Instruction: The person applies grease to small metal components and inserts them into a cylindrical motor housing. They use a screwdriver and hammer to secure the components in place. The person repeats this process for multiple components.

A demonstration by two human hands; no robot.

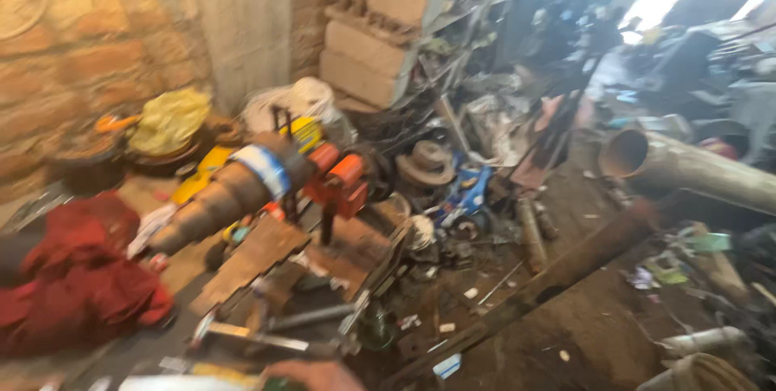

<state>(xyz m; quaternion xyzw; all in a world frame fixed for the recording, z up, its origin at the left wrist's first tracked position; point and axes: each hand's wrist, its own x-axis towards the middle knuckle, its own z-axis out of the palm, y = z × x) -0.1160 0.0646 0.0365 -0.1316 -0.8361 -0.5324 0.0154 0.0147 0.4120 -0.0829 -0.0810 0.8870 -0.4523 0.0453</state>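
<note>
We see just the top of one hand (314, 375) at the very bottom edge of the picture. It is blurry and mostly cut off, so we cannot tell which hand it is, or if it is closed or holding anything. Right beside it, to the left, lies a pale, flat strip (174, 383) with a bit of yellow on it — too smeared to say what it is.

Just above the hand, a long grey metal tool with a shiny end (250, 334) lies on the dark, dirty floor (582, 334). Above that sit flat rusty-brown metal plates (259, 257). On top of them rests a big rusty cone-shaped metal piece with a blue and white band (230, 193), tilted down to the left. An orange-red machine part (343, 181) sits just to its right.

On the left lies a heap of red cloth (77, 282). Behind it is a brick wall (73, 43), with a yellow bag (170, 120) near its foot.

To the right, a long brown beam (566, 266) slants across the floor, and a wide metal pipe with an open round end (687, 166) lies farther back. Shelves with big cardboard boxes (376, 31) stand behind — all a bit blurry.
</note>
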